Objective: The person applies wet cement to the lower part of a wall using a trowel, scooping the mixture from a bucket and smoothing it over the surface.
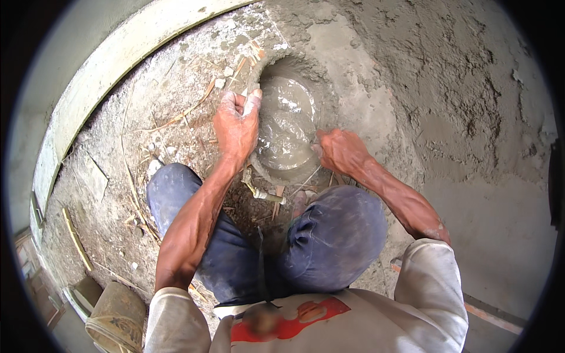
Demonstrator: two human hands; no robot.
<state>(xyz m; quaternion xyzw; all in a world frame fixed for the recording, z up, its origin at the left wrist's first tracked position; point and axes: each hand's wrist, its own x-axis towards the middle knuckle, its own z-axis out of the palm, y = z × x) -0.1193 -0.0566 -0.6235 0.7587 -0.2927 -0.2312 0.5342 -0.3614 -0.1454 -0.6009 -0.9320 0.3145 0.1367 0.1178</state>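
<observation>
The basin (288, 69), round and coated in grey, stood on the rough ground in front of your bent knees (335, 232) and held a wet, glossy grey mix (285, 126). Your two hands were apart, one at each side of it. Your left hand (237, 123) was clamped on the left rim, its thumb uppermost and its fingers folded. Your right hand (344, 152) was at the right rim with its fingers curled; how tightly they gripped could not be told, as the fingertips were largely hidden. A pipe fitting (271, 195) lay near the basin's lower edge, between your knees. White lumps (220, 82) and dry plant strips (182, 113) were scattered to the left. Beyond them ran a long pale board (106, 65). Rough wet mortar (447, 88) covered the ground at upper right. A dirty bucket (120, 312) was at lower left, near your left sleeve (176, 320).
</observation>
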